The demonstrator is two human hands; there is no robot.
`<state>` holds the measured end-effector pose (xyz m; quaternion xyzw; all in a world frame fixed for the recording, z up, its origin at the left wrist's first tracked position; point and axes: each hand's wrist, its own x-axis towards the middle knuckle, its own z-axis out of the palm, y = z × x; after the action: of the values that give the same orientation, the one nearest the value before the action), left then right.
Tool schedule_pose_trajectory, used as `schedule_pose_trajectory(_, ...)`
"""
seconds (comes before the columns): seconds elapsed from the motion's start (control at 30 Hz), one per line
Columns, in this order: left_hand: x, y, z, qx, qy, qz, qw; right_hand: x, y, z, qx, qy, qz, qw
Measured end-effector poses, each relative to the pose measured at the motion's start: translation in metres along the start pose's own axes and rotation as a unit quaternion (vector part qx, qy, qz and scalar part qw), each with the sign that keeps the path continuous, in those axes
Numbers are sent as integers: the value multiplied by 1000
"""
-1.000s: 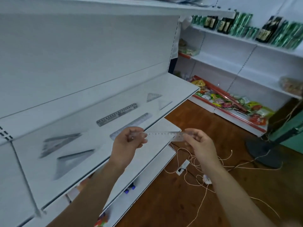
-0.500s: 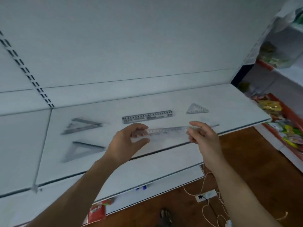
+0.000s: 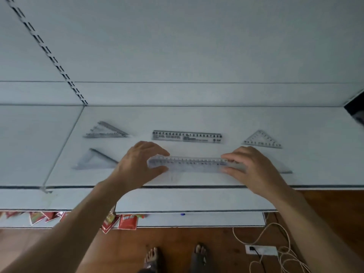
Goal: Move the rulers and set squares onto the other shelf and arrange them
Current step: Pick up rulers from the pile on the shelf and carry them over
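Both hands have brought the clear ruler [image 3: 189, 164] lower and squarer over the shelf [image 3: 197, 119] since half a second ago. Its long axis runs left to right, parallel to the shelf's front edge, markings up. The left hand [image 3: 136, 166] pinches its left end between thumb and fingers; the right hand [image 3: 254, 170] pinches its right end the same way. Whether the ruler touches the shelf, I cannot tell.

Behind the ruler rises a white back panel [image 3: 197, 46], and the white shelf spreads beneath it. Nearer the person than the ruler lie a lower shelf and a brown wood floor [image 3: 325, 203].

Just behind the ruler a dark ruler [image 3: 187, 136] lies parallel to it. Left of the ruler are two set squares, one at the back [image 3: 106, 131] and one at the front [image 3: 96, 160]. Right of it, one set square [image 3: 262, 139] lies at the back and another [image 3: 283, 169] shows partly past the right hand. Below the ruler, red packets [image 3: 127, 221] hang, and a cord [image 3: 275, 233] coils by a power strip [image 3: 261, 250] on the floor.
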<state>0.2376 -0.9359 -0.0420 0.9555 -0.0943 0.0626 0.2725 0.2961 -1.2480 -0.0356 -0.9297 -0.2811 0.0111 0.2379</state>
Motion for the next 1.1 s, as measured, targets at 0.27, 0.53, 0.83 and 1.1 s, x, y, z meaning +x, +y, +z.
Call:
schedule_pose_trajectory(0.27, 2, -7, 4, 2, -36, -21, 999, 6, 8, 6, -40, -25, -31, 998)
schedule_pose_trajectory(0.53, 5, -12, -2, 2, -87, 7, 996, 6, 2, 0, -30, -74, -6, 997)
schedule_pose_trajectory(0.83, 2, -16, -3, 27, -78, 42, 996, 11, -3, -5, -36, -104, 18, 994)
schedule_pose_trajectory(1.1, -4, -18, -4, 8, -69, -10, 998, 10, -8, -4, -9, -100, 36, 994)
